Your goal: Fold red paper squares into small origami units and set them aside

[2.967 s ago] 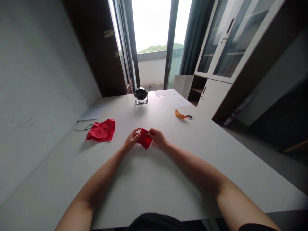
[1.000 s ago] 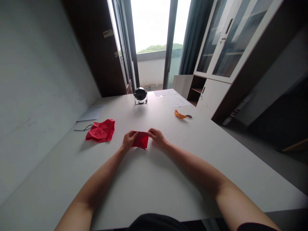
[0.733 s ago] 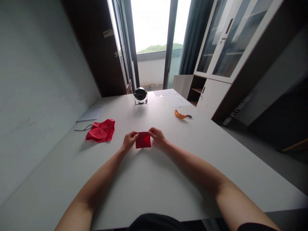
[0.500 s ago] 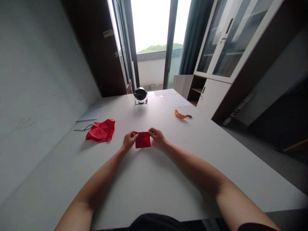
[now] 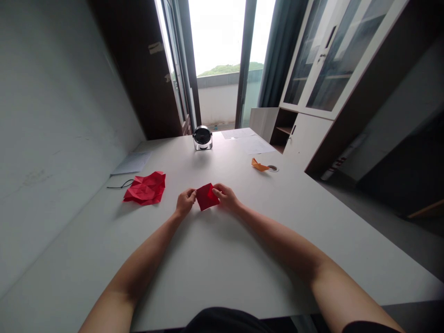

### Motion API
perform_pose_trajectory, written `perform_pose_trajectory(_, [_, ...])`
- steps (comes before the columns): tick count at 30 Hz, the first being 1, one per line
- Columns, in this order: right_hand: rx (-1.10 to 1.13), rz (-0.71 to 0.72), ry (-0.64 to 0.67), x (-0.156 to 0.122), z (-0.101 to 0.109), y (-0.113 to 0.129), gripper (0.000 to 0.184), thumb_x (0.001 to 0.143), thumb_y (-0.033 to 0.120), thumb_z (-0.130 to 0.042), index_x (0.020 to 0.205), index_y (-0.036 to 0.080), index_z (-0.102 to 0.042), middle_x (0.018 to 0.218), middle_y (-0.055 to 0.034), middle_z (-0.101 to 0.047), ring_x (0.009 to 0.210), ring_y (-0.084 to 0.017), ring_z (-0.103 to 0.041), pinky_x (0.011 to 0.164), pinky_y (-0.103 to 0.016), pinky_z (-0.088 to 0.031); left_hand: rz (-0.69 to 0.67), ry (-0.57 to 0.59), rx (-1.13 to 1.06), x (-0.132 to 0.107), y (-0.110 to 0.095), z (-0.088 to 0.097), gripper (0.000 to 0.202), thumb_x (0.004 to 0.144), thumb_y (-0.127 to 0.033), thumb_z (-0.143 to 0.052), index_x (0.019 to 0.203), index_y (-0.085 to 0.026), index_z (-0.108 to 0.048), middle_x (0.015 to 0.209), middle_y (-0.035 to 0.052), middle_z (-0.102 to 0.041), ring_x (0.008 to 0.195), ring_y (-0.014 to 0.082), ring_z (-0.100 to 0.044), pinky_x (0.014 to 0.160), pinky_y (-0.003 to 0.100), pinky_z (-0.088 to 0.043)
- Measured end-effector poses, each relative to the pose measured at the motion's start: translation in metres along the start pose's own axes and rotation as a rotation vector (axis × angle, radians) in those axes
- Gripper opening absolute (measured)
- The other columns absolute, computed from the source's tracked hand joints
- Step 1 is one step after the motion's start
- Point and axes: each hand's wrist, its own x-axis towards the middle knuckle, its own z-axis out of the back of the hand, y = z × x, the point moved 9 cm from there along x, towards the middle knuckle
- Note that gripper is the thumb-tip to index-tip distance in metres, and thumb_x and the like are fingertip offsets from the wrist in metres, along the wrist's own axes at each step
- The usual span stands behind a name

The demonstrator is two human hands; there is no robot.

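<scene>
A small square of folded red paper (image 5: 206,198) is held up just over the white table, turned at an angle. My left hand (image 5: 186,202) pinches its left corner between thumb and fingers. At the right side, my right hand (image 5: 225,197) grips the same paper, thumb lying across its face near the right edge. Off to the left lies a larger creased red sheet (image 5: 145,188), apart from both hands. An orange folded paper boat (image 5: 259,165) rests beyond my right hand.
The white table (image 5: 222,273) runs up to a wall on the left. A round black device on a metal stand (image 5: 202,138) is at the far side. White papers (image 5: 255,143) lie far right, another sheet (image 5: 131,163) far left. A black cord (image 5: 121,186) touches the creased sheet.
The small red paper has turned from square-on to a tilted angle, its top corner rising. My right hand's thumb has shifted from the upper right corner down onto the right side.
</scene>
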Motion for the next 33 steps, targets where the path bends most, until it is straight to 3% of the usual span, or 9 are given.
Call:
perform_pose_trajectory(5, [-0.025, 0.001, 0.032, 0.002, -0.003, -0.006, 0.031, 0.083, 0.043, -0.064, 0.102, 0.019, -0.065, 0.085, -0.0033, -0.071, 0.076, -0.018, -0.063, 0.068, -0.028, -0.047, 0.032, -0.016, -0.145, 0.003, 0.004, 0.002, 0.029, 0.087, -0.045, -0.057, 0.083, -0.017, -0.067, 0.057, -0.0008, -0.058, 0.051, 0.0126, -0.051, 0.052, 0.024, -0.04])
perform_pose_trajectory(13, [-0.094, 0.03, 0.034, 0.002, -0.004, -0.014, 0.021, 0.082, 0.038, -0.06, 0.081, 0.018, -0.065, 0.074, -0.0015, -0.067, 0.069, -0.017, -0.058, 0.067, -0.028, -0.044, 0.046, 0.026, -0.267, 0.004, 0.007, -0.004, 0.026, 0.085, -0.04, -0.063, 0.091, -0.015, -0.067, 0.059, -0.0002, -0.06, 0.053, 0.0127, -0.054, 0.055, 0.025, -0.043])
perform_pose_trajectory(17, [-0.1, 0.031, 0.03, 0.002, -0.003, -0.012, 0.021, 0.082, 0.038, -0.059, 0.08, 0.017, -0.064, 0.073, -0.0014, -0.066, 0.067, -0.016, -0.056, 0.066, -0.028, -0.042, 0.032, 0.02, -0.273, 0.005, 0.01, -0.004, 0.024, 0.083, -0.036, -0.065, 0.096, -0.015, -0.067, 0.059, -0.0009, -0.059, 0.054, 0.0125, -0.055, 0.056, 0.025, -0.045])
perform_pose_trajectory(26, [-0.095, 0.031, 0.057, 0.002, -0.005, -0.011, 0.02, 0.081, 0.036, -0.06, 0.083, 0.016, -0.066, 0.075, -0.003, -0.069, 0.069, -0.017, -0.058, 0.066, -0.028, -0.043, 0.023, 0.152, -0.271, 0.004, 0.008, -0.019, 0.039, 0.079, -0.029, -0.068, 0.115, -0.017, -0.062, 0.086, 0.0054, -0.072, 0.071, 0.0167, -0.068, 0.07, 0.031, -0.054])
perform_pose_trajectory(33, [-0.083, 0.039, 0.072, 0.002, -0.007, -0.007, 0.019, 0.081, 0.034, -0.06, 0.083, 0.016, -0.067, 0.076, -0.0026, -0.068, 0.069, -0.018, -0.059, 0.066, -0.029, -0.044, 0.017, 0.154, -0.265, 0.001, 0.004, -0.019, 0.034, 0.083, -0.038, -0.068, 0.108, -0.016, -0.064, 0.08, 0.0052, -0.071, 0.068, 0.0164, -0.066, 0.068, 0.03, -0.053])
